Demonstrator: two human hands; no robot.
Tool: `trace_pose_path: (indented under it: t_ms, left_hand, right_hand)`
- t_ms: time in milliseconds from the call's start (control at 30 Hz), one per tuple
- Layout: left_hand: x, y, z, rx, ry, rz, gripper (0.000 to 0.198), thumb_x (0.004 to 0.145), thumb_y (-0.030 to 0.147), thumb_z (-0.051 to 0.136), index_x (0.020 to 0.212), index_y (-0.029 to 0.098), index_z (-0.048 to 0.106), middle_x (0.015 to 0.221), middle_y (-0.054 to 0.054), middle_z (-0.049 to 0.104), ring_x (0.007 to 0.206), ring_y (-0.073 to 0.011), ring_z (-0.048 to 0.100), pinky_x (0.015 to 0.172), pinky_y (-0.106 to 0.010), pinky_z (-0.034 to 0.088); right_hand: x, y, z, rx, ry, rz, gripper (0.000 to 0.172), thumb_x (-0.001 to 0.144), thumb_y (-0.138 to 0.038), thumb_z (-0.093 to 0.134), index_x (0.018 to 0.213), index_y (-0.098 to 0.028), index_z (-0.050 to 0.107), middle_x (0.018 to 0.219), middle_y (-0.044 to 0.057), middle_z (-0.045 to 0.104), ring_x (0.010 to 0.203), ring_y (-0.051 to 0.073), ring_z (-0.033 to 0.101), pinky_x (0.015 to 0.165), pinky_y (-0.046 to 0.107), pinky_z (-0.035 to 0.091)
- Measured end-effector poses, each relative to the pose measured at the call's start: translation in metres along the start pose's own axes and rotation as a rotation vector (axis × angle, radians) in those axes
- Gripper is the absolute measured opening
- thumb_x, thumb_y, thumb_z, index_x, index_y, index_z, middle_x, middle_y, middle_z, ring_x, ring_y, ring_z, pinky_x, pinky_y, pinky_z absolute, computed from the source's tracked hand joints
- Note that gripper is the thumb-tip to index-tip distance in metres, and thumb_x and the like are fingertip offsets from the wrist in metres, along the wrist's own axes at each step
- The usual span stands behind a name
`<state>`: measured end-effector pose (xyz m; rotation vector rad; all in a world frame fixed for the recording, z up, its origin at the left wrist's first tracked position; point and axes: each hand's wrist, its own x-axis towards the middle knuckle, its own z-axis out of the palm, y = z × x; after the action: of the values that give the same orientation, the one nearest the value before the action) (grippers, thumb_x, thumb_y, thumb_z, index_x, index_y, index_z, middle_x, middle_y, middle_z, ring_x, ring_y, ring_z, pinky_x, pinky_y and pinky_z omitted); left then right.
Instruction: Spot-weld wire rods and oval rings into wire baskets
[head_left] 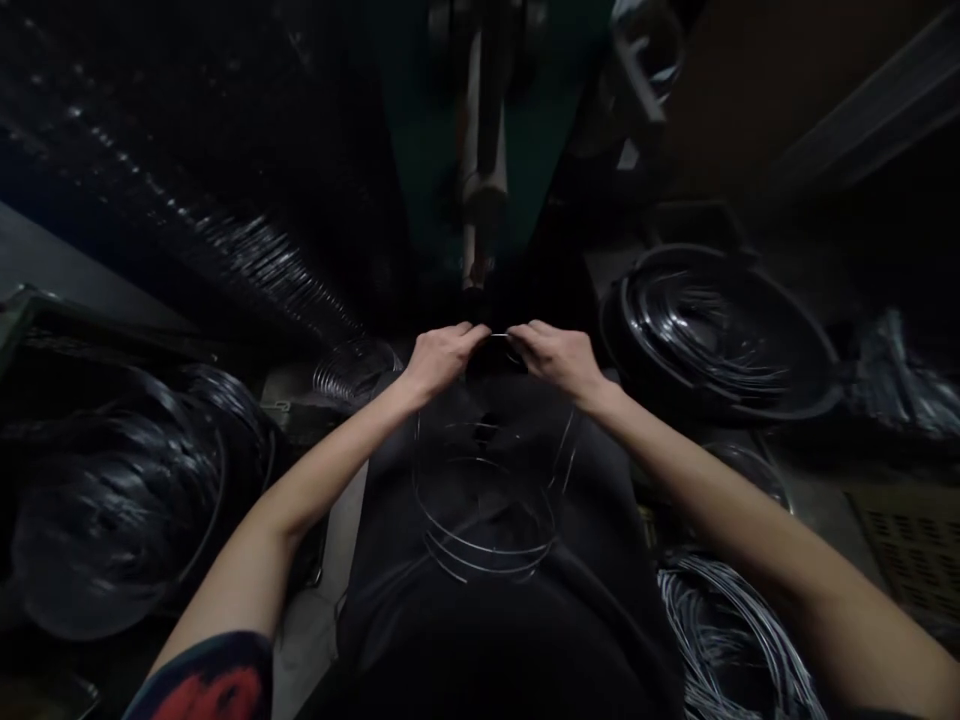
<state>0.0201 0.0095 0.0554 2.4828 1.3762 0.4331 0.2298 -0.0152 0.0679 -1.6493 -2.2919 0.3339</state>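
Observation:
My left hand (442,362) and my right hand (556,360) meet in front of me, fingertips pinching a thin metal wire (499,335) between them. Below the hands, a frame of bent wire rings (484,548) hangs over my dark clothing, and several loops and loose strands show in it. The wire seems to run up from this frame into both hands. Where the fingers close on the wire, the fingers hide its joint or ends.
A black tub of coiled wire (814,350) stands to my right, and another wire-filled tub (112,500) to my left. A bundle of pale wire (720,640) lies low on the right. A machine post (480,170) rises straight ahead.

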Motion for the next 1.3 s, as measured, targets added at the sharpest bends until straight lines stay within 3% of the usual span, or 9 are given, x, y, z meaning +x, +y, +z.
trace_pose_path:
  t_ms: [67,200,333,433,633,867,1133,1300]
  left_hand:
    - [0.001,-0.012,0.008,0.173,0.014,-0.089,0.036,0.098,0.025,0.037,0.128,0.027,0.058,0.1,-0.007,0.068,0.082,-0.0181,0.066,0.064,-0.024,0.044]
    - [0.011,-0.029,0.011,0.204,0.009,-0.127,0.038,0.099,0.031,0.037,0.133,0.03,0.053,0.101,-0.007,0.069,0.085,-0.0181,0.067,0.067,-0.024,0.046]
    - [0.027,-0.025,-0.006,0.183,-0.016,-0.105,0.038,0.099,0.028,0.036,0.134,0.031,0.052,0.104,-0.006,0.071,0.088,-0.0201,0.068,0.071,-0.027,0.048]
    - [0.034,-0.021,-0.019,0.186,-0.038,-0.126,0.038,0.099,0.03,0.035,0.131,0.031,0.054,0.105,-0.008,0.072,0.089,-0.0236,0.069,0.072,-0.03,0.05]
    - [0.031,-0.021,-0.038,0.285,-0.12,-0.131,0.039,0.098,0.024,0.033,0.133,0.028,0.051,0.105,-0.01,0.071,0.09,-0.026,0.07,0.073,-0.033,0.052]
    - [0.037,-0.017,-0.051,0.392,-0.127,-0.108,0.041,0.094,0.012,0.034,0.13,0.022,0.05,0.104,-0.013,0.069,0.089,-0.0255,0.069,0.077,-0.036,0.052]
    - [0.047,-0.022,-0.046,0.43,-0.118,-0.079,0.04,0.094,0.014,0.032,0.13,0.023,0.05,0.096,-0.013,0.07,0.085,-0.0272,0.069,0.072,-0.035,0.052]
    - [0.048,-0.028,-0.044,0.405,-0.126,-0.075,0.039,0.094,0.015,0.035,0.128,0.024,0.05,0.099,-0.012,0.07,0.086,-0.023,0.069,0.075,-0.031,0.051]
  right_hand:
    - [0.007,0.003,0.005,-0.247,-0.092,-0.024,0.043,0.099,-0.027,0.03,0.134,-0.02,0.054,0.107,0.011,0.067,0.081,0.021,0.064,0.059,0.027,0.037]
    - [0.011,0.018,0.013,-0.463,-0.195,0.0,0.055,0.095,-0.014,0.027,0.149,-0.02,0.032,0.107,0.012,0.065,0.079,0.02,0.064,0.055,0.027,0.033]
    - [0.024,0.024,0.013,-0.522,-0.125,-0.012,0.06,0.094,-0.011,0.023,0.153,-0.023,0.024,0.098,0.011,0.065,0.082,0.019,0.063,0.058,0.027,0.034]
    - [0.036,0.021,0.011,-0.537,-0.091,-0.061,0.058,0.095,-0.01,0.019,0.152,-0.022,0.027,0.096,0.011,0.064,0.084,0.019,0.062,0.061,0.027,0.036]
    - [0.048,0.01,0.002,-0.544,-0.184,-0.049,0.063,0.094,-0.012,0.025,0.154,-0.025,0.016,0.106,0.012,0.061,0.075,0.019,0.064,0.059,0.027,0.039]
    - [0.061,0.006,-0.017,-0.502,-0.178,-0.02,0.057,0.095,-0.016,0.028,0.15,-0.03,0.028,0.102,0.011,0.066,0.078,0.022,0.066,0.061,0.029,0.042]
    - [0.065,0.005,-0.024,-0.446,-0.163,-0.011,0.051,0.095,-0.02,0.03,0.145,-0.031,0.037,0.103,0.01,0.07,0.08,0.024,0.067,0.062,0.03,0.042]
    - [0.066,0.005,-0.026,-0.44,-0.175,-0.012,0.051,0.095,-0.02,0.03,0.145,-0.029,0.038,0.106,0.01,0.07,0.083,0.025,0.067,0.063,0.031,0.042]
